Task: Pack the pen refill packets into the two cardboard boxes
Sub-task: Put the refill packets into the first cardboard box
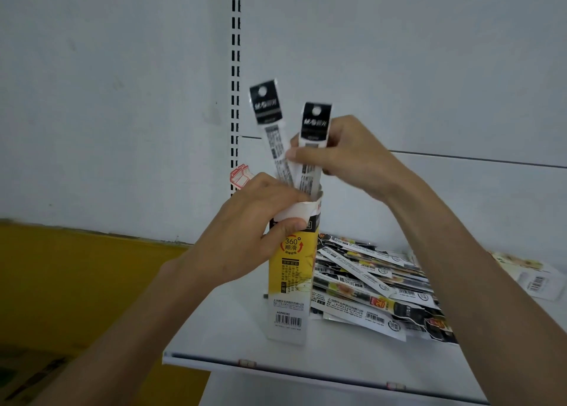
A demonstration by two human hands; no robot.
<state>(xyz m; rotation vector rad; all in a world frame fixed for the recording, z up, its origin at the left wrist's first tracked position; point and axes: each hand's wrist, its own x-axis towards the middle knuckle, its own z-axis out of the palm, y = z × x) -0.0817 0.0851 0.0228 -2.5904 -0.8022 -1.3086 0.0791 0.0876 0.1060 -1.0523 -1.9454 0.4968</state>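
Note:
A tall yellow and white cardboard box [291, 286] stands upright on the white shelf [233, 338]. My left hand [254, 233] grips the box near its open top, thumb across the front. My right hand [340, 157] pinches a pen refill packet [316, 123] with a black header, its lower end inside the box mouth. A second refill packet [270, 123] sticks up out of the box, tilted left. A loose pile of refill packets [374, 289] lies flat on the shelf right of the box. A second cardboard box [534, 278] lies on its side at the far right.
The shelf's front edge [306, 372] runs below the box with small price-tag clips. A slotted upright [235, 77] rises on the white back panel behind. A yellow surface [76, 283] lies lower left. A red and white label [241, 175] hangs by the upright.

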